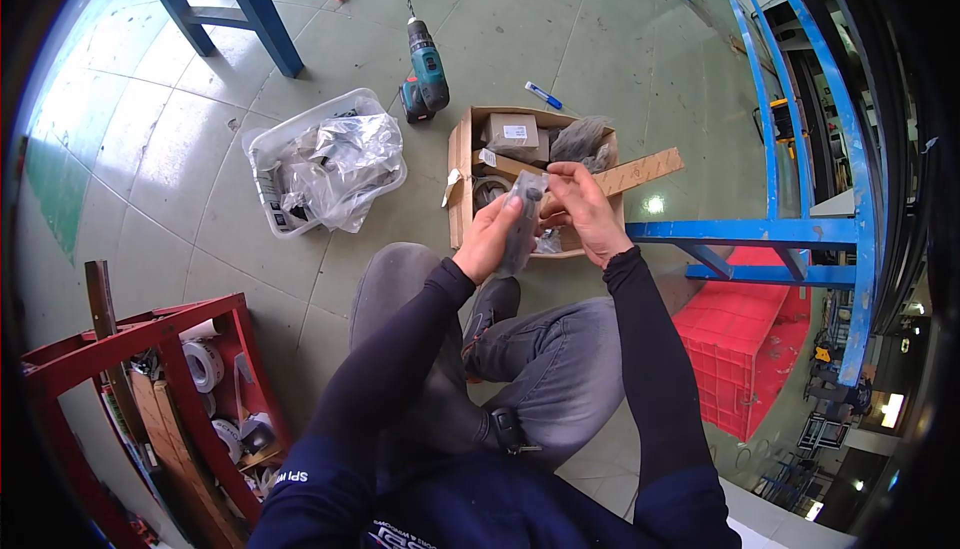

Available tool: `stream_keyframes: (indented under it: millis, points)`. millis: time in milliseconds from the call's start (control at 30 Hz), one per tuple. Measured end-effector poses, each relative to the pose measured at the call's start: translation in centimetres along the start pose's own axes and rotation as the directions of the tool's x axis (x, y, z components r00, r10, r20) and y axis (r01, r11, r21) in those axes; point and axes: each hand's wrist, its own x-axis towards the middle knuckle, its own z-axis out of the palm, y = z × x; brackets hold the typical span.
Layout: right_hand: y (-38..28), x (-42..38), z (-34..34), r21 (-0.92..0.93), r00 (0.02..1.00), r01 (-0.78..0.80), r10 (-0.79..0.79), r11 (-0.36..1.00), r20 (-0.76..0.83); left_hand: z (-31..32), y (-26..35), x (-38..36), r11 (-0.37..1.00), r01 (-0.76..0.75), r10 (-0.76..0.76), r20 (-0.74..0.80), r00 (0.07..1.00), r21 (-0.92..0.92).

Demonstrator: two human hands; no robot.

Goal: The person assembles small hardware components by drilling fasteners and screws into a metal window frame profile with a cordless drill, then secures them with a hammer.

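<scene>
Plastic, clear and crinkled, is seen to form the small oblong bag of dark parts (522, 221) that is gripped just in front of the open brown cardboard box (461, 181) on the floor, by the left hand (490, 241) along its lower half and by the right hand (581, 211), whose fingers (556, 177) are pinched on its upper end. What is inside the bag cannot be made out, since its lower end is covered by the left palm. Its long axis is held nearly upright, the top end tipped towards the box.
</scene>
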Motion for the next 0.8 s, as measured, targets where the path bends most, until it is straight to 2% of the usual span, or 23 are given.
stream_keyframes:
  millis: [100, 167, 200, 267, 367, 400, 500, 600, 633, 700, 733, 800]
  points:
    - [1.3, 0.8, -1.3, -0.168, 0.98, 0.001, 0.032, 0.986, 0.195, -0.5, 0.1, 0.4, 0.995, 0.101, -0.099, -0.094, 0.991, 0.011]
    - [2.3, 1.4, -2.1, -0.183, 0.98, -0.032, 0.066, 0.983, 0.186, -1.0, -0.2, 0.7, 0.985, 0.17, -0.173, -0.114, 0.978, -0.031]
    - [2.1, 1.3, -1.7, -0.162, 0.981, -0.023, 0.053, 0.987, 0.185, -0.7, -0.3, 0.9, 0.984, 0.17, -0.175, -0.181, 0.968, -0.046]
    - [1.8, 0.9, -0.8, -0.145, 0.987, -0.046, 0.067, 0.988, 0.145, -0.9, -0.2, 1.2, 0.982, 0.184, -0.189, -0.192, 0.963, -0.047]
    - [2.5, 1.3, -1.0, -0.372, 0.973, -0.039, 0.119, 0.928, 0.197, -1.2, -0.9, 1.2, 0.984, 0.171, -0.177, -0.223, 0.959, -0.047]
    - [2.5, 1.3, -1.0, -0.353, 0.969, -0.023, 0.108, 0.935, 0.222, -1.1, -1.0, 1.2, 0.986, 0.161, -0.168, -0.235, 0.957, -0.046]
    - [2.4, 1.3, -0.8, -0.112, 0.981, -0.106, 0.122, 0.988, 0.152, -1.3, -1.1, 1.6, 0.991, 0.087, -0.102, -0.164, 0.981, -0.098]
    - [2.7, 1.4, -1.0, -0.036, 0.981, -0.109, 0.113, 0.993, 0.158, -0.8, -0.8, 1.6, 0.995, 0.002, 0.014, -0.158, 0.987, 0.104]
    - [2.7, 1.4, -0.9, -0.009, 0.981, -0.118, 0.118, 0.993, 0.153, -0.5, -0.3, 1.5, 0.998, 0.053, -0.055, -0.171, 0.984, -0.015]
    - [3.1, 1.4, -0.7, -0.081, 0.988, -0.083, 0.093, 0.993, 0.126, 0.1, 0.9, 0.8, 0.956, 0.149, -0.196, -0.175, 0.965, -0.252]
    - [3.2, 1.5, -0.7, -0.116, 0.991, -0.064, 0.077, 0.991, 0.113, 0.2, 1.3, 0.7, 0.941, 0.15, -0.201, -0.145, 0.969, -0.305]
    - [3.0, 1.6, -0.5, -0.062, 0.992, -0.049, 0.056, 0.997, 0.115, 0.3, 1.7, 0.7, 0.9, 0.162, -0.21, -0.077, 0.975, -0.405]
